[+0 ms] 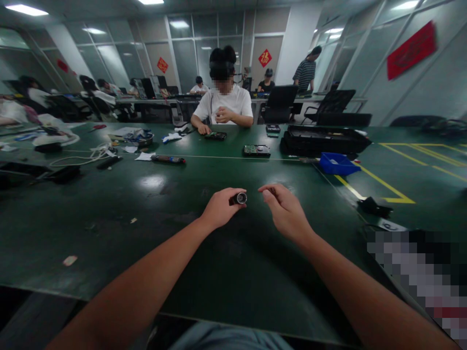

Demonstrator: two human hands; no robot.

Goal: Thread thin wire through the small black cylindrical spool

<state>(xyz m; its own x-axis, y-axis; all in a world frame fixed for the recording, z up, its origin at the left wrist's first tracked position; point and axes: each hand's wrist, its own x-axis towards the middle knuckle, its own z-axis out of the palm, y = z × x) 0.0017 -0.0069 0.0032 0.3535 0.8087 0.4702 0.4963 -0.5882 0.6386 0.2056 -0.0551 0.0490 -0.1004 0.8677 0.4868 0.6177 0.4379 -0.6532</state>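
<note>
In the middle of the head view, my left hand (220, 208) is closed around a short black cylinder (241, 198). Its round, silver-rimmed end faces me and looks hollow; it resembles a flashlight tube, but I cannot be sure of its kind. My right hand (286, 211) is held a little to the right, apart from the cylinder, with thumb and fingers curled together. Something small and dark (272, 191) shows between those fingers, mostly hidden. Both hands are raised above the green table (226, 262).
Across the table a person in a white shirt (233, 104) handles a hard drive (216, 136). Another hard drive (257, 150) lies nearer. To the right are a black case (324, 141) and a blue bin (337, 164). A pen-shaped tool (168, 159) and cables (85, 158) lie left.
</note>
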